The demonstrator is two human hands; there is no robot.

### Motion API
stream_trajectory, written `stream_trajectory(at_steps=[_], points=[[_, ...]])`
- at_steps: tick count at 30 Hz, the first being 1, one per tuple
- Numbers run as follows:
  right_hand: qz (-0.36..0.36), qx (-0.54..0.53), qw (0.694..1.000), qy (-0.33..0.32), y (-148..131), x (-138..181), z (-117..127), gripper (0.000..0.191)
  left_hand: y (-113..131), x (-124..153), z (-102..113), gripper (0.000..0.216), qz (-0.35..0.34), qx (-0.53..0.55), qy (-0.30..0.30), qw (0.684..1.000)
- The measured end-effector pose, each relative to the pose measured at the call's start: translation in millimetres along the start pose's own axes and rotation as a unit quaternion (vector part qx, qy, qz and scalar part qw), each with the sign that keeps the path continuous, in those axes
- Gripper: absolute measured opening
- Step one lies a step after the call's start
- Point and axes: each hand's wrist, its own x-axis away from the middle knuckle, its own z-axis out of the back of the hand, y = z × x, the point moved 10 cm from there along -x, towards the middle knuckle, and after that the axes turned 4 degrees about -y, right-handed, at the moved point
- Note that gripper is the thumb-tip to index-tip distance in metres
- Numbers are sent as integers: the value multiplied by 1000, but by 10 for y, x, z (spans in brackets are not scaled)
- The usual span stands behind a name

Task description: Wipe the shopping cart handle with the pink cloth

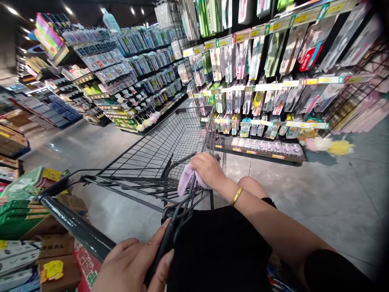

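Observation:
A dark grey wire shopping cart [75, 223] stands at an angle before me, its basket stretching away toward the shelves. My left hand [130, 259] is wrapped round the near corner of its handle, thumb on one side and fingers on the other. Further along the cart's right side, my right hand [208, 168] is closed on a pale purple cloth [184, 180]. The cloth drapes over the top rail there, with a loose end hanging on the basket side. A gold bracelet [236, 196] circles the right wrist. No goods show inside the wire basket.
A rack of packaged toothbrush-like items [234, 61] rises ahead and right, above a low base shelf [264, 148]. Fluffy bath puffs [322, 144] hang at its right end. More stocked shelves [146, 61] stand left. Cardboard boxes [57, 259] and packages crowd the near left. Tiled floor [100, 150] runs between.

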Motion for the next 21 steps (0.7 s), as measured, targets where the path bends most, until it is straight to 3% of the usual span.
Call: stream_trajectory(at_steps=[3,7,12,16,21], points=[[-11,35,997,-64,-5,-221,-117,33,-234,149,-43,47,26,0,-23,999],[39,75,982,-168,-355,-333,-413,37,-696,457,-153,48,69,-4,-66,995],[70,85,968,-225,-635,-344,-653,40,-1159,789,-182,49,86,4,-84,993],[105,55,960,-255,-654,-349,-703,46,-1308,882,-113,50,110,28,-74,991],[149,24,950,-274,-416,-380,-615,46,-1386,874,-109,49,127,34,-63,989]])
